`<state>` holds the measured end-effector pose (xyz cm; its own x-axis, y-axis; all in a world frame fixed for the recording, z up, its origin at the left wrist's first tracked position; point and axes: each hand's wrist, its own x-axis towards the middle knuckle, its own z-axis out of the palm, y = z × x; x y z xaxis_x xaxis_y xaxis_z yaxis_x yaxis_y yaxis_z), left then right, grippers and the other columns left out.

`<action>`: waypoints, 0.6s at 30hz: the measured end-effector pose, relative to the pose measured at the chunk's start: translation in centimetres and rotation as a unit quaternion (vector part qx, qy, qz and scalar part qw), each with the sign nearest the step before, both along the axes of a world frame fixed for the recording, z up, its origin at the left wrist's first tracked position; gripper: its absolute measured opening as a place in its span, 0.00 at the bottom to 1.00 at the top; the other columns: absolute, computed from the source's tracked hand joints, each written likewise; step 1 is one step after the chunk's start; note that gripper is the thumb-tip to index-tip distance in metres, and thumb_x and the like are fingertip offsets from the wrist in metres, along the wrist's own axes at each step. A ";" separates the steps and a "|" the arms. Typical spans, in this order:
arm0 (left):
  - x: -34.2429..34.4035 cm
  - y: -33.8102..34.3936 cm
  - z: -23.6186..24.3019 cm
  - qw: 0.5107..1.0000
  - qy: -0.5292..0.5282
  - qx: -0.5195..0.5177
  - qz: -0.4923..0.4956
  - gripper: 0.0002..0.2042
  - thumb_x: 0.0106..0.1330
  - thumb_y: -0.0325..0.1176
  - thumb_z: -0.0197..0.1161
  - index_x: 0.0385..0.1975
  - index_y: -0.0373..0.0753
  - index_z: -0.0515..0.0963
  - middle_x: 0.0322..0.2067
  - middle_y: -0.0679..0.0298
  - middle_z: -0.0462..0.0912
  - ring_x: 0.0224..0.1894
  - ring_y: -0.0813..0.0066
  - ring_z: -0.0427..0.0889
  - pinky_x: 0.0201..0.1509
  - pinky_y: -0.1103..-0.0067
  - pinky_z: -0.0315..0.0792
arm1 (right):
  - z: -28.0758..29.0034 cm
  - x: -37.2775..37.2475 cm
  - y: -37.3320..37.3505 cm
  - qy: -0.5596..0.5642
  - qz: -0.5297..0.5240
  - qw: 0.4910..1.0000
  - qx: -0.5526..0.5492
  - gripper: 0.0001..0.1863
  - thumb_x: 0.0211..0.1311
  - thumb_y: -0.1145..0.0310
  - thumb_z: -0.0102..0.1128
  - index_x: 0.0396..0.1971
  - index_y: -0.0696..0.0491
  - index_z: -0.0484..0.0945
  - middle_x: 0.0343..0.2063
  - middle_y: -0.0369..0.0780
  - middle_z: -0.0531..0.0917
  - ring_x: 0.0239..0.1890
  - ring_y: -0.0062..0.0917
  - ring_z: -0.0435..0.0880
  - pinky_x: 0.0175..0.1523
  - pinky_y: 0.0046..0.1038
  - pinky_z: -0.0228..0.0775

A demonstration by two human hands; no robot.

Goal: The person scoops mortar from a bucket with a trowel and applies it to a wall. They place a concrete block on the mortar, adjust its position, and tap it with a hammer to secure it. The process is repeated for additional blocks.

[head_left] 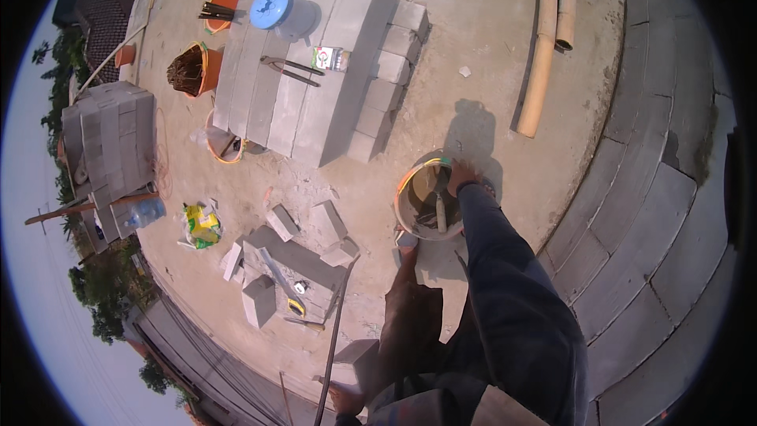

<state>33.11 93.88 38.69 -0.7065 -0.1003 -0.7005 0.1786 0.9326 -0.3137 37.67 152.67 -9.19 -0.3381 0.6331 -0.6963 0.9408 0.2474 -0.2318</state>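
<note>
My right hand [460,177] is closed on the rim of an orange bucket [402,191] standing on the ground by my feet. Grey wet mortar [418,207] lies inside, and a trowel [441,211] rests in it with its handle toward me. At the lower edge, my left hand [347,400] is beside a light grey block [355,363] and a thin dark rod [335,339]. Its fingers are too small and partly hidden to show whether they grip either one.
A stack of grey blocks [335,99] bears pincers [292,69] and a blue-lidded pail [293,17]. Cut blocks [303,256] and a handsaw [280,280] lie left. Bamboo poles [542,51] lie ahead; a block wall [623,221] stands right. More orange buckets [211,67] stand far left.
</note>
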 end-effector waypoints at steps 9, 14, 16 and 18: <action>-0.1 17.8 4.1 0.995 0.001 -0.094 -0.038 0.56 0.44 0.52 0.82 0.68 0.28 0.55 0.60 0.40 0.68 0.67 0.39 0.68 0.71 0.52 0.67 | 18.3 3.4 -0.3 0.113 -0.036 0.963 -0.243 0.27 0.64 0.53 0.61 0.56 0.57 0.84 0.50 0.56 0.87 0.56 0.47 0.87 0.63 0.44 0.77; -5.8 31.7 2.3 0.981 0.065 -0.030 -0.181 0.57 0.41 0.51 0.84 0.68 0.31 0.56 0.60 0.44 0.69 0.67 0.42 0.68 0.70 0.51 0.67 | 28.2 8.0 7.9 0.170 -0.103 0.954 -0.225 0.29 0.64 0.50 0.61 0.55 0.56 0.86 0.53 0.56 0.86 0.60 0.48 0.85 0.67 0.45 0.73; -8.2 38.4 1.9 0.966 0.101 0.018 -0.237 0.58 0.39 0.50 0.86 0.68 0.32 0.57 0.60 0.45 0.69 0.67 0.43 0.68 0.69 0.50 0.67 | 31.1 11.7 11.6 0.222 -0.113 0.958 -0.142 0.30 0.63 0.48 0.61 0.55 0.57 0.86 0.52 0.56 0.87 0.58 0.49 0.85 0.65 0.45 0.74; -9.8 45.6 2.9 0.944 0.135 0.068 -0.293 0.58 0.38 0.50 0.87 0.68 0.33 0.57 0.60 0.46 0.69 0.67 0.44 0.68 0.69 0.50 0.68 | 32.8 14.9 14.9 0.238 -0.130 0.959 -0.080 0.32 0.62 0.46 0.62 0.55 0.58 0.85 0.51 0.56 0.87 0.57 0.50 0.85 0.64 0.45 0.74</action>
